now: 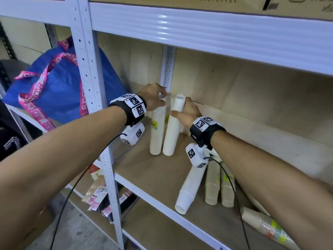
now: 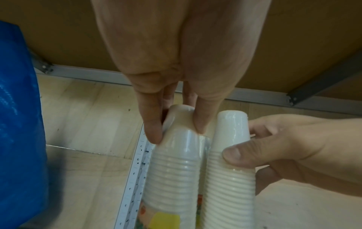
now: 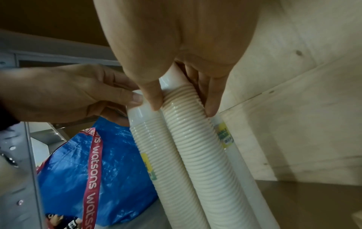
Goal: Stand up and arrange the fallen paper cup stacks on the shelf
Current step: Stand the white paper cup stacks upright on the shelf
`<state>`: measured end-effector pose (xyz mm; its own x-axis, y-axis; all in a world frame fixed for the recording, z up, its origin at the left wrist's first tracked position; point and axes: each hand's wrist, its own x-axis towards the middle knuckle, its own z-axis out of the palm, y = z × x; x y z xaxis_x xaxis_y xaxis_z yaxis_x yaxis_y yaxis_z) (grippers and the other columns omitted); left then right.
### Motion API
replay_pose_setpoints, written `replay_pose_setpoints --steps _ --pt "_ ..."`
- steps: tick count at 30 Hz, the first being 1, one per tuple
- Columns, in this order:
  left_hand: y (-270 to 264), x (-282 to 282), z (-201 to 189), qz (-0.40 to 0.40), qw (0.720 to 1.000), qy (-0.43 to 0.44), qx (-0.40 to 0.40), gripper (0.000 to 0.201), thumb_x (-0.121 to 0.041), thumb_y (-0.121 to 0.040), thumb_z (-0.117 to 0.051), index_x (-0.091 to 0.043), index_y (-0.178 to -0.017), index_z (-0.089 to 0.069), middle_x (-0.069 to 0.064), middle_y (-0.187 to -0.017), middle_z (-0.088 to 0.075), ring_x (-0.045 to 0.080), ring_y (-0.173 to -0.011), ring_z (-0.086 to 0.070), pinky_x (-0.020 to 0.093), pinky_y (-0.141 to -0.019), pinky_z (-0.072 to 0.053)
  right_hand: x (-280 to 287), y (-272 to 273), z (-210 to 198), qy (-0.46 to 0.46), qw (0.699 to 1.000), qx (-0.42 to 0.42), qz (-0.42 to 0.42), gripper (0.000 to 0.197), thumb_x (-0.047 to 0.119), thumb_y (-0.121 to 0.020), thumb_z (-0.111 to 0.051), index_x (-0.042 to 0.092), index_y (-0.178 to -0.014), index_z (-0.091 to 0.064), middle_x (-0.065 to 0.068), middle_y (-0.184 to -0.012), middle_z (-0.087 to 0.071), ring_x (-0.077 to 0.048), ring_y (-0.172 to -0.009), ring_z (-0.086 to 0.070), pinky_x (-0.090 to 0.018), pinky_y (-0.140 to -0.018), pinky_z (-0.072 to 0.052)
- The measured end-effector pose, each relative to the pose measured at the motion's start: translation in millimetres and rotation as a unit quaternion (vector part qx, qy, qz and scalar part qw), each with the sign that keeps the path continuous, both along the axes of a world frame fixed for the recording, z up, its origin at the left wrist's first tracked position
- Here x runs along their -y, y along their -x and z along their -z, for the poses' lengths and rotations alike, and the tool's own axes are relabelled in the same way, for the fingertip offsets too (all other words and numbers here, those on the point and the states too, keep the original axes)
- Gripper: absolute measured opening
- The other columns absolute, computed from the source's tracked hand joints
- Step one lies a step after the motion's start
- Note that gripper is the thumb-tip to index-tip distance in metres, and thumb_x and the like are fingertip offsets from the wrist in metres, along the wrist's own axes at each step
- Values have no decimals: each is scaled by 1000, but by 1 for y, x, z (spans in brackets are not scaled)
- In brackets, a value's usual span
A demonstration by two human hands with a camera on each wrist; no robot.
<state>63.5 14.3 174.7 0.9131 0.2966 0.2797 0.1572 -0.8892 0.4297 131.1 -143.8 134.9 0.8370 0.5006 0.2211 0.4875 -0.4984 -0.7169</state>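
Note:
Two tall white paper cup stacks stand upright side by side at the back left of the shelf board [image 1: 158,170]. My left hand [image 1: 153,98] pinches the top of the left stack [image 1: 157,130], seen close in the left wrist view [image 2: 172,162]. My right hand [image 1: 187,112] grips the right stack [image 1: 173,127] near its top, thumb and fingers round it [image 3: 188,124]. A third wrapped stack [image 3: 233,148] stands behind them. A fallen white stack [image 1: 191,186] and two fallen beige stacks [image 1: 212,184] [image 1: 227,188] lie on the board under my right forearm.
Another fallen printed stack [image 1: 266,226] lies at the front right. A blue bag with pink straps [image 1: 59,83] sits on the neighbouring shelf left of the white upright post [image 1: 93,87]. Cardboard boxes [image 1: 216,2] rest on the shelf above. Packets [image 1: 100,193] lie on the lower shelf.

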Motion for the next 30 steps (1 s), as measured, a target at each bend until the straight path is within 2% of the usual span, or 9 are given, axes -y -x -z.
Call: replay_pose_setpoints --steps 3,8,10,13,17,19,23,27,30 --pt "-2 -1 5 3 1000 5 -3 35 -26 -88 -70 -19 -122 -65 6 -142 -51 28 -121 -53 40 -98 -49 -5 0 6 1 1000 -11 -13 68 33 -78 -75 19 -135 -41 0 -119 -60 -20 -100 -58 -31 -78 -46" --pt "-3 0 8 12 1000 21 -9 35 -32 -88 -68 -21 -122 -65 5 -137 -55 26 -117 -55 42 -98 -49 -7 -3 12 7 1000 -24 -15 61 31 -77 -76 19 -127 -43 -3 -115 -63 -24 -99 -62 -41 -85 -53" --pt "-3 0 6 17 1000 16 -15 34 -33 -90 -65 -21 -121 -66 5 -136 -57 25 -116 -56 42 -98 -49 -8 -5 11 -1 1000 -15 -13 58 36 -79 -74 20 -126 -44 -2 -113 -63 -22 -97 -62 -38 -83 -53" --pt "-3 1 4 24 1000 9 -15 32 -27 -92 -62 -16 -121 -67 6 -134 -58 25 -117 -55 41 -99 -48 -8 -6 4 -14 1000 17 -1 56 44 -81 -71 19 -126 -49 1 -110 -64 -20 -97 -61 -33 -80 -52" --pt "-4 2 3 20 1000 7 -12 29 -24 -93 -61 -7 -116 -68 12 -127 -62 28 -113 -57 40 -95 -49 -7 -5 -5 9 998 67 -20 49 32 -83 -71 13 -125 -56 -6 -119 -63 -25 -104 -61 -35 -85 -51" --pt "-5 2 2 14 1000 8 -12 32 -28 -92 -63 -12 -118 -67 10 -129 -61 27 -113 -57 37 -94 -49 -7 -3 -7 16 997 68 -34 41 23 -85 -68 13 -123 -57 -7 -121 -62 -27 -105 -60 -37 -88 -50" --pt "-6 -1 2 11 1000 15 -16 37 -33 -89 -66 -22 -124 -64 6 -139 -54 26 -120 -54 37 -99 -47 -7 -2 -9 26 996 75 -48 42 17 -87 -63 17 -129 -55 -4 -129 -58 -25 -111 -57 -29 -86 -46" --pt "-7 -3 1 25 999 -5 -40 42 -31 -88 -66 -20 -129 -62 6 -139 -55 26 -120 -54 37 -98 -47 -11 -3 -11 22 993 111 -34 40 25 -88 -67 15 -127 -60 -6 -130 -58 -24 -113 -58 -24 -79 -40" --pt "-8 -6 0 18 999 -5 -38 40 -31 -88 -67 -20 -127 -63 7 -138 -55 27 -119 -54 38 -98 -47 -12 -4 -11 33 992 117 -39 37 17 -91 -61 17 -129 -60 -6 -133 -55 -23 -117 -56 -20 -81 -37"
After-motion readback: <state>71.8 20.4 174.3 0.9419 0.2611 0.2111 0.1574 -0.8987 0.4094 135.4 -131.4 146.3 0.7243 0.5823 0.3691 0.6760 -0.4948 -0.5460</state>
